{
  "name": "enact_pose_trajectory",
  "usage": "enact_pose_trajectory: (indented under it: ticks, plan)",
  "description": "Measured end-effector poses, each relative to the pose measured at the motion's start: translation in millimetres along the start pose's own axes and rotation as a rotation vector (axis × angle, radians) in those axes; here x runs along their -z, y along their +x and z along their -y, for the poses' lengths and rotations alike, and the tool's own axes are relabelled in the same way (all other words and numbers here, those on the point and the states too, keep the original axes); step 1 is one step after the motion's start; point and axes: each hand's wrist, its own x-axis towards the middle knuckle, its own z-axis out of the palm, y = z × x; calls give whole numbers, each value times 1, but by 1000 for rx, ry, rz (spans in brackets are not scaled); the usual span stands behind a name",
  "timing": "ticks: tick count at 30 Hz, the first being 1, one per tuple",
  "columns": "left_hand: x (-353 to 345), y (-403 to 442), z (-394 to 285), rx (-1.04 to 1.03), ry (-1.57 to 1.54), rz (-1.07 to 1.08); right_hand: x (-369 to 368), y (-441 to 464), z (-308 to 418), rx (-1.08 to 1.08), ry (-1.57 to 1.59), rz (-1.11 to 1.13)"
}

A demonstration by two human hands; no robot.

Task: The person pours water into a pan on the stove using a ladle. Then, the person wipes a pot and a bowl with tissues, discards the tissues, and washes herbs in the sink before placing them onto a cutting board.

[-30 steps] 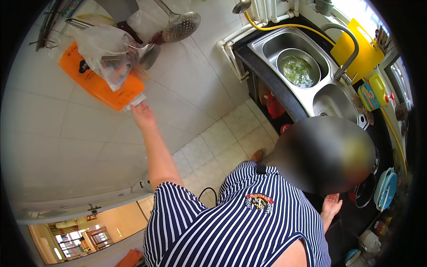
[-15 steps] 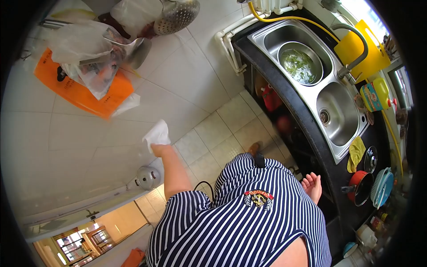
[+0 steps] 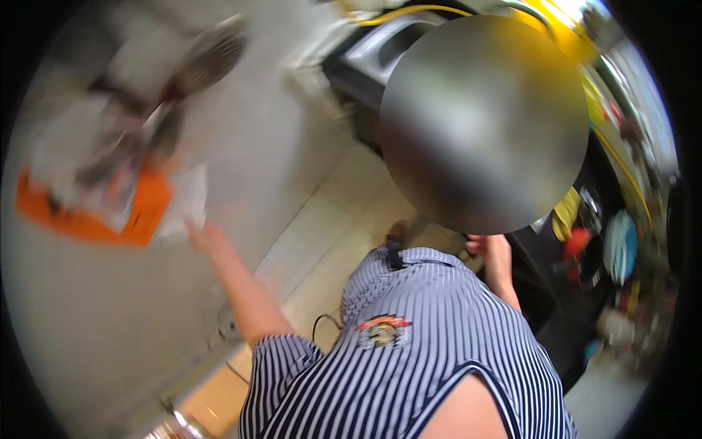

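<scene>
My left hand reaches out on the left, its fingertips closed on the lower edge of a white tissue. Motion blurs both. Beside the tissue, an orange packet hangs against the pale wall, partly covered by a clear plastic bag. My right hand is by the dark counter edge near my waist, with its fingers loosely bent and apart. No object shows in it. A round blurred patch hides what lies just above it.
A slotted ladle hangs at the upper left. The sink is mostly hidden by the blurred patch. Along the counter at right are a yellow cloth, a red pan and a blue basket.
My left hand has moved left and up with white tissue, back beside the orange packet. My right hand has shifted up and left. The view has swung, and a blurred patch now covers the sink.
</scene>
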Motion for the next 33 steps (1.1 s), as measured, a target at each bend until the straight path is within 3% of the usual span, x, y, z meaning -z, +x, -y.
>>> enact_pose_trajectory:
  ticks: [4,5,6,8,9,11,12,13,14,15,19,21,24,25,27,29,30,31,33]
  plan:
    - [10,-6,102,-112,337,147,-4,2,5,101,-120,26]
    - [-4,-20,126,-169,448,241,-6,-4,18,296,-370,-35]
    - [-15,-41,147,-226,572,388,-10,-8,20,439,-464,-86]
    - [-60,-179,130,-350,1135,755,2,-26,39,643,-534,-15]
    - [-69,-230,144,-321,1058,1047,8,-31,40,757,-547,11]
    - [-91,-389,98,107,774,1486,15,-38,47,963,-639,-121]
    - [-98,-437,82,416,633,1647,22,-45,51,915,-709,-110]
    - [-116,-458,60,603,565,1729,2,-43,61,863,-771,-151]
    - [-121,-484,52,782,562,1772,9,-44,64,859,-546,-95]
    - [-121,-503,55,851,515,1847,18,-46,65,854,-319,-43]
    - [-144,-574,58,1041,690,2235,100,-73,44,826,-462,-202]
    - [-152,-608,75,939,781,2459,138,-92,26,830,-488,-384]
    - [-147,-681,100,531,905,2423,198,-126,13,574,-244,-746]
    - [-145,-702,110,281,959,2401,217,-137,13,396,-73,-841]
    - [-141,-732,158,54,981,2447,273,-140,-11,356,59,-1115]
    - [-140,-761,182,354,1285,2418,328,-139,-27,225,117,-1281]
    - [-137,-771,198,606,1324,2408,351,-134,-27,232,48,-1311]
    - [-135,-784,203,605,1331,2394,373,-129,-26,240,-20,-1337]
    - [-130,-805,209,1013,1468,2319,412,-105,-26,349,-310,-1380]
